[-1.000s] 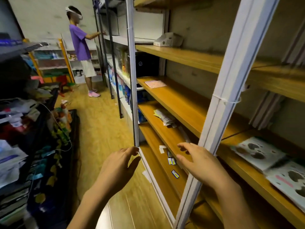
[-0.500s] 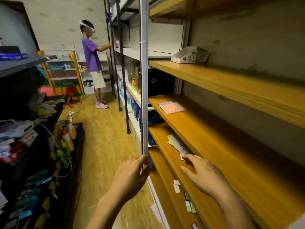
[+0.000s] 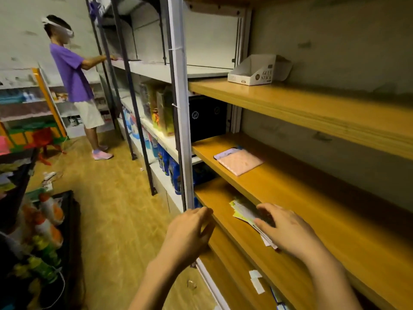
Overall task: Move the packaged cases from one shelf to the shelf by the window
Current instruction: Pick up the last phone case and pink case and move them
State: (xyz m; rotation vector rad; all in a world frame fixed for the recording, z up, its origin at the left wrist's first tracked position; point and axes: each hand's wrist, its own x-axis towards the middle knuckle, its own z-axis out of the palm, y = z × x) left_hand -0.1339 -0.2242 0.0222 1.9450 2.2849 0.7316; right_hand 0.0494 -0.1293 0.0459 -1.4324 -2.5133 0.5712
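A small pile of flat packaged cases [image 3: 242, 212] with yellow and white card backs lies on a wooden shelf board [image 3: 335, 238]. My right hand [image 3: 288, 229] rests on top of the pile, fingers spread and touching the packets. My left hand [image 3: 190, 233] hovers by the front edge of that board, at the foot of the white upright post [image 3: 181, 108], fingers loosely curled and holding nothing. One board higher lies a pink packaged case [image 3: 239, 161].
A white cardboard display box [image 3: 257, 70] stands on the upper board. A person in a purple shirt [image 3: 73, 86] works at the far shelves. A dark rack of bottles and goods [image 3: 44, 231] lines the aisle's left side. Paper scraps [image 3: 256, 280] lie on the lowest board.
My view has moved forward along the shelf and both hands have advanced. My right hand has come down onto the pile of cases; my left hand has reached the post.
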